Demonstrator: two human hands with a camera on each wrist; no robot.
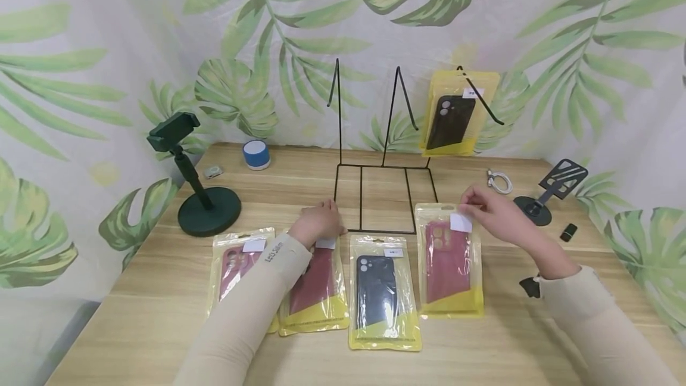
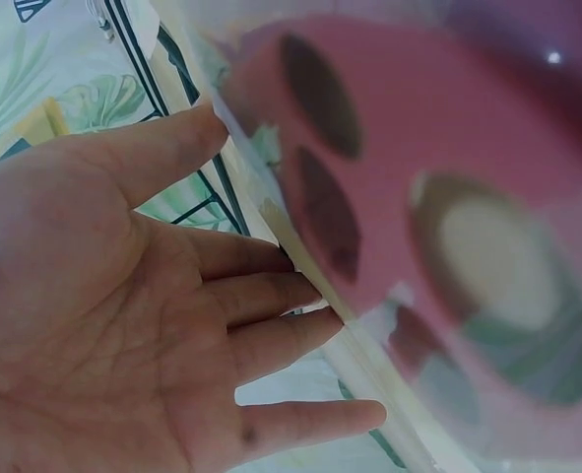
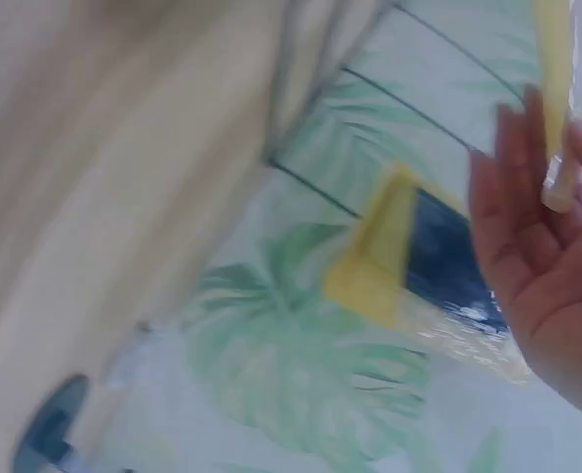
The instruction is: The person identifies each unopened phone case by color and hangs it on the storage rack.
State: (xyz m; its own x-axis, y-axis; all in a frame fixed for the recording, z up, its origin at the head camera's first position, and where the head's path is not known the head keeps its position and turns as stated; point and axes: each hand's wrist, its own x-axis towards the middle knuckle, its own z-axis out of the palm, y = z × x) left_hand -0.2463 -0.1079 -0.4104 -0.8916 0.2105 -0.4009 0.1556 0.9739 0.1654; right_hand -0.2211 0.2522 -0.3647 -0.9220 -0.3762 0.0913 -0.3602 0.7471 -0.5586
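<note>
The right hand (image 1: 495, 214) pinches the top edge of a packaged red phone case (image 1: 449, 260) lying on the desk (image 1: 509, 338), while the left hand (image 1: 320, 223), fingers straight, rests on another red case packet (image 1: 316, 288) beside the wire display rack (image 1: 383, 153), steadying it.

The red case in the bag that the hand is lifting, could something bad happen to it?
Maybe. The right hand pinches only the top edge of the red case packet, so the slippery bag might slide out. The wire rack stands right behind it, and a bump could shake the black case packet hanging there. The left hand rests on another red packet and could shove it into its neighbours.
</note>
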